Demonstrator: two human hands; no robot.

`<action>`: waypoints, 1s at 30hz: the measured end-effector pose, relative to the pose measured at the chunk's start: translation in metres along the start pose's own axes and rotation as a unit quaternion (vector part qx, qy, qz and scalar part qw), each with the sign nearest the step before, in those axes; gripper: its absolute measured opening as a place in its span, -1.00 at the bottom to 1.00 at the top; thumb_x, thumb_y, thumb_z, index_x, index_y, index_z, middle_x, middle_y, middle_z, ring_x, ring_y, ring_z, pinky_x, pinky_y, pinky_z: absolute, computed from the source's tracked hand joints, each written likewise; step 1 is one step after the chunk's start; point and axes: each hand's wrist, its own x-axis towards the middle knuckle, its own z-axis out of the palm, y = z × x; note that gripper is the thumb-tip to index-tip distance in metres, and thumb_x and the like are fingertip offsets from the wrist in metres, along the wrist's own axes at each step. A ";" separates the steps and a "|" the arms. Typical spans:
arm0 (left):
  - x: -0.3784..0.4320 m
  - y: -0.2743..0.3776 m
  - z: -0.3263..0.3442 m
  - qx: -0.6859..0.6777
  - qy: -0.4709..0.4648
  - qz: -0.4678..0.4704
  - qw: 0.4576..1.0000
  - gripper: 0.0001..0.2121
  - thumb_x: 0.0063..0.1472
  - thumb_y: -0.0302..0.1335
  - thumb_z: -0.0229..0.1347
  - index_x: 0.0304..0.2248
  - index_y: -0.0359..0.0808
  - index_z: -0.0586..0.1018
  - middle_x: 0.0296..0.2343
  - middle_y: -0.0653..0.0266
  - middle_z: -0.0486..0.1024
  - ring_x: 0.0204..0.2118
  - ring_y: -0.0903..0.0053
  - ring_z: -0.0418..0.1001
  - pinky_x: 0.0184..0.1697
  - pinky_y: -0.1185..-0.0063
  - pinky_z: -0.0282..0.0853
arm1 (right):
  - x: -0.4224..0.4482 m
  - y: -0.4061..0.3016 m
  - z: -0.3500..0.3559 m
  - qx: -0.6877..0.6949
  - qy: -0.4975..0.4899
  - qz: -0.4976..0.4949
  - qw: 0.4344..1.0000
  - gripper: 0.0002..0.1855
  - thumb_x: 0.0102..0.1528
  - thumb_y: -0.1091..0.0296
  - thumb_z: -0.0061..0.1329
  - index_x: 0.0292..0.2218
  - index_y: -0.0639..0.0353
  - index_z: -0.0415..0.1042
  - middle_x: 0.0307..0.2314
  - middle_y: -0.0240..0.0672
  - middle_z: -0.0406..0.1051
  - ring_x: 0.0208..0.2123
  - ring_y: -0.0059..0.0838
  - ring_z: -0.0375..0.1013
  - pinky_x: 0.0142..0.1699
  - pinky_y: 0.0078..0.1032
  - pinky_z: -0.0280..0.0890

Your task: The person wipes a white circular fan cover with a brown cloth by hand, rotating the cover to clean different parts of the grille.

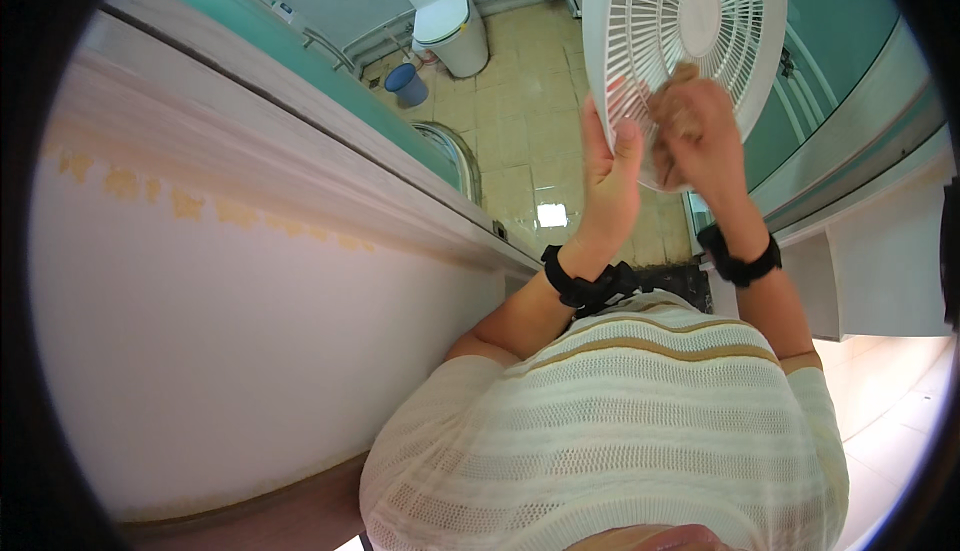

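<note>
A round white plastic fan grille [699, 18] is held up in front of me, tilted, its ribs facing right and its top running out of view. My left hand [616, 157] grips the lower left rim, thumb on the near side and fingers behind. Against the lower ribs, my right hand [701, 131] is closed on a crumpled brownish cloth [681, 112]; both are blurred, so the cloth's exact kind cannot be told. A black band sits on each wrist.
Beyond the doorway lies a wet tiled floor [517, 116] with a white toilet [450, 26] and a blue bucket [406, 84]. A wall [247, 311] runs close on the left. A white cabinet [885, 273] stands at the right, below a greenish glass panel [832, 63].
</note>
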 end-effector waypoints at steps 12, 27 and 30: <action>-0.003 0.000 -0.002 -0.008 -0.004 -0.025 1.000 -0.62 0.33 -0.31 -0.18 0.09 -0.19 0.14 -0.04 0.33 0.25 0.00 0.61 0.20 0.07 0.58 0.09 | 0.002 -0.023 -0.008 0.031 -0.053 0.002 0.998 -0.72 -0.34 0.63 -0.10 -0.46 0.15 0.39 -0.39 -0.23 0.34 -0.28 -0.12 0.31 -0.18 -0.32 0.23; 0.000 0.008 -0.003 -0.026 0.009 -0.029 0.999 -0.58 0.33 -0.30 -0.17 0.09 -0.31 0.11 -0.08 0.34 0.27 -0.06 0.68 0.21 0.04 0.66 0.07 | -0.020 -0.019 -0.005 0.022 -0.118 0.013 0.993 -0.78 -0.29 0.61 -0.08 -0.48 0.19 0.37 -0.45 -0.25 0.32 -0.31 -0.14 0.32 -0.20 -0.33 0.24; 0.001 0.001 -0.007 0.000 -0.007 -0.019 1.000 -0.59 0.33 -0.29 -0.16 0.08 -0.30 0.14 -0.08 0.33 0.28 -0.06 0.67 0.21 0.05 0.65 0.08 | -0.013 -0.003 -0.005 0.049 -0.064 0.061 0.995 -0.76 -0.27 0.59 -0.05 -0.44 0.19 0.36 -0.45 -0.22 0.33 -0.32 -0.11 0.31 -0.20 -0.32 0.23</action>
